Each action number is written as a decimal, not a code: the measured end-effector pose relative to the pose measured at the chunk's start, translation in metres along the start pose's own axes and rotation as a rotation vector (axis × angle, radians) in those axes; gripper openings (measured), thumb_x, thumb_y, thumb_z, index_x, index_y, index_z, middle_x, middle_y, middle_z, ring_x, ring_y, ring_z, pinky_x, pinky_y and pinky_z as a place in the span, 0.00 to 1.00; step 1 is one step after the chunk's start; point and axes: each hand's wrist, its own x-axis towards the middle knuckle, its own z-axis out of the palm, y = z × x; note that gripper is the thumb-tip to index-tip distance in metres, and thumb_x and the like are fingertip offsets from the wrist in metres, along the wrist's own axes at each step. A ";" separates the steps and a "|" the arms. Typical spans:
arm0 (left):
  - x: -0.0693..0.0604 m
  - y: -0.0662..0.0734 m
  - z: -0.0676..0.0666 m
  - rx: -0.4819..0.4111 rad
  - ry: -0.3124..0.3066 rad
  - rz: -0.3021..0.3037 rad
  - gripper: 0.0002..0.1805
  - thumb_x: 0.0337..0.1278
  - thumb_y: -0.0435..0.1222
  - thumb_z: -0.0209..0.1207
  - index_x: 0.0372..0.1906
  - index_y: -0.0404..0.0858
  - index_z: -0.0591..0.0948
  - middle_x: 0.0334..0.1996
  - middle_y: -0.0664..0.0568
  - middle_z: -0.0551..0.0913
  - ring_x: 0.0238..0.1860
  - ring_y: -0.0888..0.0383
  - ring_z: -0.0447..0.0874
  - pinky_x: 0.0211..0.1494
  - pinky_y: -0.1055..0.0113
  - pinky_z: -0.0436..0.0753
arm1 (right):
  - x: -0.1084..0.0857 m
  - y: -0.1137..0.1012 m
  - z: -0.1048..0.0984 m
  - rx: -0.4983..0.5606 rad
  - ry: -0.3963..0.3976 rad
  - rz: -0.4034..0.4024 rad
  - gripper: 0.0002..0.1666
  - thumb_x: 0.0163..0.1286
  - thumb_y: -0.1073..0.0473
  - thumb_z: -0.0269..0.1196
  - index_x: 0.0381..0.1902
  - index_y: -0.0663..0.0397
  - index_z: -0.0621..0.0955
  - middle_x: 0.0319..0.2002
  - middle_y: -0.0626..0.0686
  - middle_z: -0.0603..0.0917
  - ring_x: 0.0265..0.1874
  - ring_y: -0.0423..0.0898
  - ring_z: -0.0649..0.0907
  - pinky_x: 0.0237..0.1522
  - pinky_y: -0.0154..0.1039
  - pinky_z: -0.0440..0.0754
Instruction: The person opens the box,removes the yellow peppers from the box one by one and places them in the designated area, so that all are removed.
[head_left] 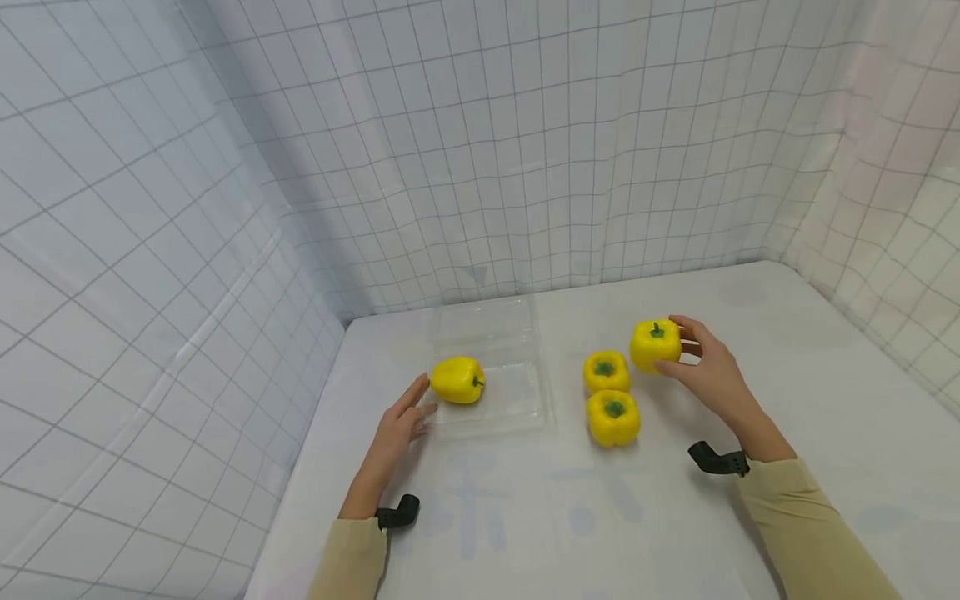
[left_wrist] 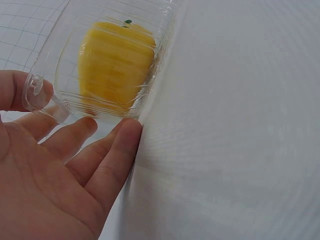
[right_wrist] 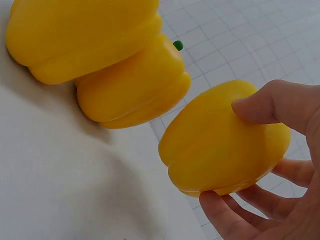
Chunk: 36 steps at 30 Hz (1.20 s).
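- Nearest, two tan fabric sleeves (head_left: pixel 813 517) are reaching forward, a small black wrist device (head_left: pixel 398 512) sitting at each cuff.
- The right hand (head_left: pixel 708 371) is pinching a glossy yellow bell pepper with a green stem (head_left: pixel 654 350), thumb pressing one side and fingers curving round the other.
- The right wrist view is showing this pepper hanging clear of the white tabletop (head_left: pixel 547 525), which the head view is not making plain; its stem is showing only from the head.
- The left hand (head_left: pixel 397 429) is spreading its fingers loosely, the tips touching the left end of a clear rectangular plastic container (head_left: pixel 510 412).
- Two more peppers, a nearer yellow one (head_left: pixel 613 419) and a farther yellow one (head_left: pixel 607 372), are standing upright and touching, between the container and the right hand.
- Inside the container's left part, a single yellow pepper (head_left: pixel 456 383) is lying on its side, stem pointing right; the left wrist view is revealing ridges in the clear wall before it.
- Behind, a clear plastic lid (head_left: pixel 483 325) is adjoining the container.
- Farthest, white grid-patterned sheeting (head_left: pixel 487 150) is hanging in folds.
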 end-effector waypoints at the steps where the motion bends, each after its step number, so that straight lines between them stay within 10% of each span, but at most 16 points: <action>1: -0.001 0.000 0.000 -0.002 -0.003 0.001 0.31 0.77 0.40 0.45 0.80 0.53 0.58 0.77 0.57 0.60 0.73 0.50 0.63 0.66 0.46 0.73 | 0.000 0.002 0.000 0.002 -0.010 0.002 0.53 0.66 0.45 0.70 0.80 0.48 0.57 0.71 0.67 0.65 0.66 0.69 0.69 0.58 0.67 0.74; 19: 0.000 0.000 -0.002 -0.015 -0.010 -0.032 0.30 0.78 0.41 0.45 0.80 0.54 0.57 0.77 0.58 0.58 0.73 0.50 0.64 0.67 0.47 0.73 | 0.003 0.023 -0.002 0.046 -0.172 -0.005 0.51 0.67 0.53 0.70 0.80 0.47 0.56 0.73 0.67 0.61 0.67 0.70 0.67 0.62 0.71 0.66; 36: -0.017 0.031 0.004 -0.044 -0.061 -0.043 0.31 0.78 0.38 0.45 0.80 0.50 0.56 0.78 0.52 0.57 0.72 0.45 0.66 0.67 0.47 0.73 | -0.005 0.044 -0.005 0.056 -0.271 -0.074 0.49 0.68 0.55 0.68 0.79 0.50 0.55 0.74 0.63 0.61 0.67 0.67 0.68 0.64 0.65 0.68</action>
